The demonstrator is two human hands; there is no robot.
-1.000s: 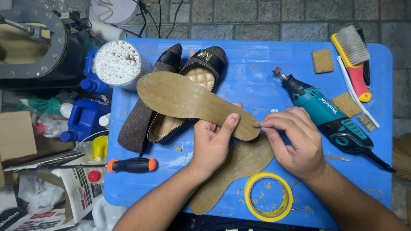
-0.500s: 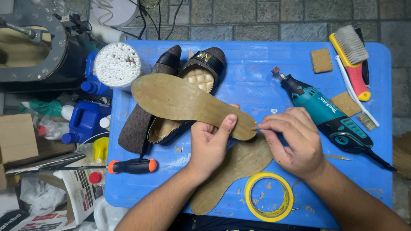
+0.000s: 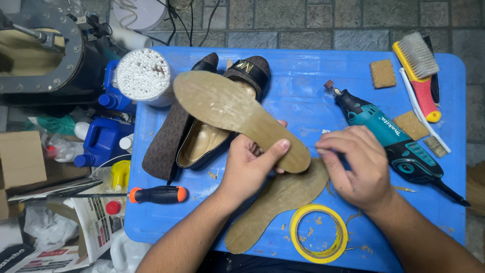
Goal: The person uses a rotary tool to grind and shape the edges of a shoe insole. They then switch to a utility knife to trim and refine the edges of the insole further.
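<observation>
The left hand (image 3: 250,167) grips the tan insole (image 3: 237,117), thumb pressed on its heel end. Its long axis runs from 10 o'clock, the toe, to 4 o'clock, held above the dark shoe (image 3: 222,116). The right hand (image 3: 356,167) is curled just beside the heel end; whether it grasps anything cannot be told.

The left hand (image 3: 250,167) is raised, thumb pressed flat across, fingers curled beneath. The right hand (image 3: 356,167) is held knuckles-up, fingertips pinched at its left.
</observation>
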